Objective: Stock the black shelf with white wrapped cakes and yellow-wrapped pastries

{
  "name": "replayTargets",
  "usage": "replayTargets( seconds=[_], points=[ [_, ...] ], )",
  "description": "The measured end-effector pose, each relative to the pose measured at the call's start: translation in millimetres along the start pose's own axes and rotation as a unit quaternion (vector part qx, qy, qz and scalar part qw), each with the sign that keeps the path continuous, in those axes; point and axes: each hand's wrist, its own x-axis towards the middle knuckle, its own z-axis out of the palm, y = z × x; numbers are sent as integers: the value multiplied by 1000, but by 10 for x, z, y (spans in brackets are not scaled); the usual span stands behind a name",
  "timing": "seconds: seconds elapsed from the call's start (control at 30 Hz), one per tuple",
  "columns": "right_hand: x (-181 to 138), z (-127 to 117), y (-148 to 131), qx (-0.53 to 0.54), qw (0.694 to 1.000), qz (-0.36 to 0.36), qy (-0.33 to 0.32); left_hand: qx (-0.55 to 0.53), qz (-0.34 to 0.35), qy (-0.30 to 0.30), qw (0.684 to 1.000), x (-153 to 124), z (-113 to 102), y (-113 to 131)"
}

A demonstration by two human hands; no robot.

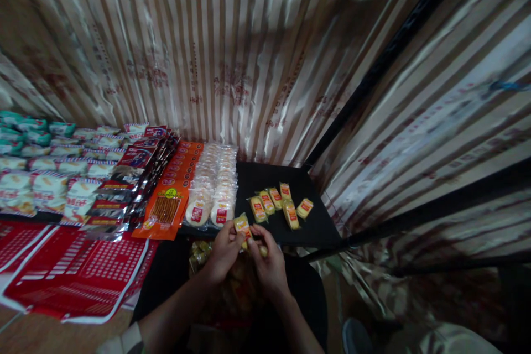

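Between both hands, just in front of the black table [253,171], is a small yellow snack packet [241,225] with a red and white label. My left hand [226,246] pinches its left side, and the fingers of my right hand [267,260] close on its right side. Another yellow piece partly shows under the right fingers. Several similar yellow packets [290,214] lie loosely on the table beyond my right hand. Below my hands, a clear bag [199,254] with more yellow packets rests in my lap, mostly in shadow.
Two rows of round white packaged crackers [222,213] stand left of the yellow packets. Farther left are orange snack packs [168,210], dark red packs [136,157] and white bags [50,188]. A red basket [78,271] sits lower left. A black pole [352,108] slants beside striped sheeting [257,55].
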Motion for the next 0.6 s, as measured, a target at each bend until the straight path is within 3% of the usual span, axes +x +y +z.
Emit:
replayTargets(
  seconds=[0.23,0.47,0.6],
  points=[
    [490,-164,108,181,977,94,-57,69,29,-35,997,396,194,218],
    [1203,-171,177,216,966,139,26,158,98,72,980,782,419,445],
    [1680,-61,303,203,966,157,43,168,77,58,981,1053,571,521]
  ],
)
